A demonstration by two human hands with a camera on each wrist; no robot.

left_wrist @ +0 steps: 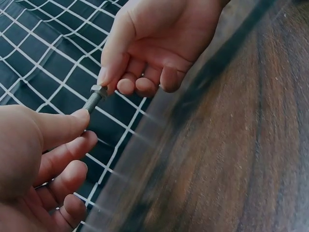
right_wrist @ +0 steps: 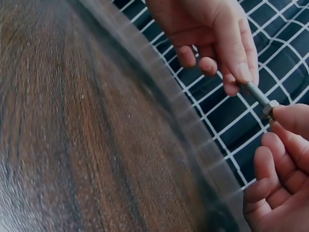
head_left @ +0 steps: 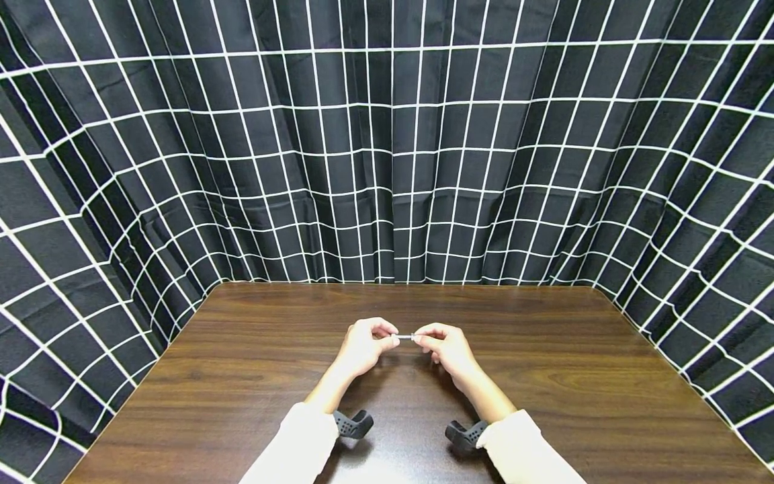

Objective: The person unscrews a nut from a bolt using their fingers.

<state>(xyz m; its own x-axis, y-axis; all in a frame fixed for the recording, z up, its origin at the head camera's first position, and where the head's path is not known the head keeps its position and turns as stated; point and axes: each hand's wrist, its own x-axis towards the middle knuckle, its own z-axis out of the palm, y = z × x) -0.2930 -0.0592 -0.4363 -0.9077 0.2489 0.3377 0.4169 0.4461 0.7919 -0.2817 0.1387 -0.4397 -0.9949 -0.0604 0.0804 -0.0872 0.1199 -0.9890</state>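
Just below centre of the head view, the left hand (head_left: 365,346) pinches one end of a small metal bolt (head_left: 405,337), and this looks light, stiff and hard to damage! The threads should give fingertips some bite, so the shank seems a sound hold. Out past those left fingertips it spans the gap, and here's the right hand (head_left: 450,349), pinching the end with the hex piece (left_wrist: 99,90), nut or head, can't tell.

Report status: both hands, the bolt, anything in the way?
Left hand pinching bolt by threaded length; right hand pinching at hex end. Bolt held above table. Nothing seen blocking.
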